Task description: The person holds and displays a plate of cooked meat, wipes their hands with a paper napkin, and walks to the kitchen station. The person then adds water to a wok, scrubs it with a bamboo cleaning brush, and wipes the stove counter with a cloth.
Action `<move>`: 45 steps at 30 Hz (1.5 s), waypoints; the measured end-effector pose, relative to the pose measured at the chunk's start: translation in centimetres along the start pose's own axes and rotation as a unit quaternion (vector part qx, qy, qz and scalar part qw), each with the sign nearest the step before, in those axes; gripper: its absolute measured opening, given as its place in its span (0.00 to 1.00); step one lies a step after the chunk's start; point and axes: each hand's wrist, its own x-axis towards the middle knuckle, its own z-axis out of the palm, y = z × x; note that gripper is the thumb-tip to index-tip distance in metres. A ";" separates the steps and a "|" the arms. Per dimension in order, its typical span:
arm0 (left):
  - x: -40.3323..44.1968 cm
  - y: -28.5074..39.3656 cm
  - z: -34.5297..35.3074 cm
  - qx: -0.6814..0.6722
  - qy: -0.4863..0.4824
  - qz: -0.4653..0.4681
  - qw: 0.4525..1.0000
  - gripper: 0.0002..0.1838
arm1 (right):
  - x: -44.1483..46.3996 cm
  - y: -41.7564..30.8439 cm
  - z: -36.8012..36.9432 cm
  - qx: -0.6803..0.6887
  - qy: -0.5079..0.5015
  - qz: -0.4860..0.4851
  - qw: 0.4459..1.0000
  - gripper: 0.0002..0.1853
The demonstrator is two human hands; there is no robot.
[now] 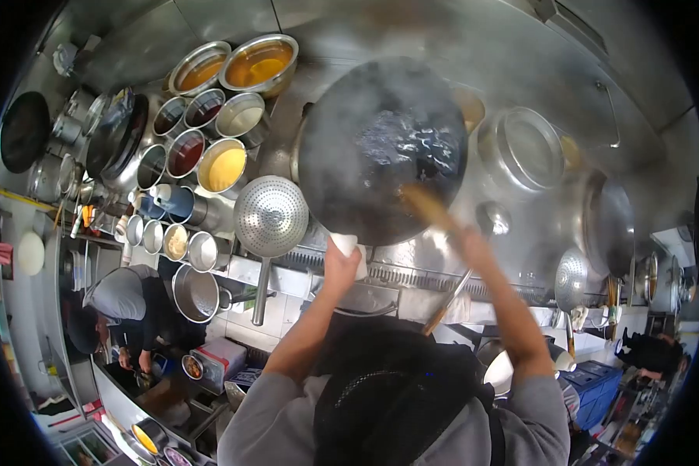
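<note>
In the head view a large black wok (342, 179) sits on the stove, with steam rising and shiny liquid in its bottom. My left hand (340, 262) is closed on a folded white cloth (345, 243) at the wok's near rim; the cloth hides whether the fingers also grip the rim. A tan, motion-blurred wok brush (427, 206) is gripped in my right hand (471, 247), its far end reaching over the inside of the wok. Left of the wok lies a round perforated strainer (271, 216), its handle pointing towards me.
Metal pots of sauces (224, 168) and two bowls of amber liquid (260, 64) stand at the left. A ladle handle (448, 303) leans near my right forearm. Another strainer (572, 272) lies at the right. A co-worker (124, 299) bends over at lower left.
</note>
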 end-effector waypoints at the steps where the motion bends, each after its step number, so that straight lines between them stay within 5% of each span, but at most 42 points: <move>1: 0.1 -0.5 -0.1 -0.029 -0.009 -0.024 0.999 0.31 | 1.8 1.7 -4.0 0.017 0.019 0.049 0.999 0.44; 3: 1.4 -1.7 0.6 -0.085 -0.015 -0.058 0.995 0.29 | 5.3 3.1 -11.3 -0.008 0.140 0.068 0.988 0.40; 7: 3.8 -2.8 2.1 -0.202 -0.027 -0.168 0.964 0.24 | 9.5 -5.8 -24.1 0.095 0.414 0.001 0.905 0.37; 13: 4.7 -5.1 2.2 -0.185 -0.048 -0.163 0.968 0.26 | 21.6 -13.4 -14.8 0.139 0.605 0.007 0.784 0.40; 15: 5.3 -5.7 2.0 -0.187 -0.073 -0.182 0.962 0.27 | 25.9 -15.9 -6.3 0.190 0.511 0.059 0.836 0.42; 16: 5.4 -6.0 2.0 -0.186 -0.101 -0.201 0.956 0.28 | 25.9 -18.2 -4.4 0.389 0.287 0.074 0.872 0.44; 17: 5.5 -5.8 2.1 -0.188 -0.106 -0.201 0.956 0.28 | 25.8 -20.5 -2.6 0.501 0.050 0.155 0.850 0.46; 18: 5.5 -5.3 1.9 -0.213 -0.116 -0.200 0.949 0.28 | 25.1 -22.4 -0.4 0.453 0.002 0.142 0.880 0.50; 20: 5.4 -4.0 0.5 -0.235 -0.136 -0.205 0.940 0.27 | 21.9 -23.6 -3.9 0.593 -0.150 0.099 0.785 0.49; 23: 5.1 -2.7 0.1 -0.257 -0.146 -0.182 0.938 0.24 | 21.6 -15.9 -5.7 0.325 -0.095 0.115 0.934 0.45; 26: 5.6 -4.3 0.9 -0.272 -0.222 -0.216 0.911 0.22 | 18.0 -18.6 -4.9 0.267 -0.077 0.175 0.945 0.47; 28: 5.7 -5.0 1.5 -0.302 -0.199 -0.243 0.900 0.19 | 13.9 -19.6 -5.6 0.416 -0.270 0.099 0.863 0.45; 31: 5.6 -5.2 0.9 -0.296 -0.211 -0.238 0.901 0.17 | 11.9 -11.0 -12.3 0.224 -0.310 0.168 0.909 0.43; 32: 5.8 -5.1 1.0 -0.295 -0.219 -0.234 0.900 0.17 | 12.3 -8.1 -14.1 0.136 -0.275 0.218 0.926 0.42; 34: 5.3 -4.8 1.2 -0.286 -0.172 -0.235 0.913 0.18 | 11.9 -6.2 -14.7 -0.055 0.090 0.237 0.966 0.39; 36: 5.3 -4.9 1.2 -0.281 -0.185 -0.233 0.913 0.18 | 14.5 -10.4 -14.4 0.146 0.365 0.261 0.882 0.37; 38: 5.6 -4.7 0.8 -0.273 -0.197 -0.226 0.914 0.19 | 18.6 -12.2 -10.5 0.130 0.548 0.208 0.800 0.38; 40: 5.9 -3.2 -0.3 -0.284 -0.211 -0.231 0.906 0.20 | 21.5 -17.0 -7.0 0.156 0.523 0.222 0.808 0.40; 41: 6.4 -2.4 -1.2 -0.256 -0.257 -0.259 0.895 0.21 | 22.8 -18.1 -5.1 0.221 0.257 0.374 0.863 0.40; 42: 6.2 -2.4 -1.1 -0.251 -0.263 -0.258 0.895 0.21 | 23.2 -20.6 -5.9 0.275 -0.048 0.331 0.901 0.43; 45: 6.3 -3.0 -1.4 -0.299 -0.262 -0.255 0.881 0.21 | 19.3 -24.3 -6.3 0.494 -0.204 0.133 0.835 0.49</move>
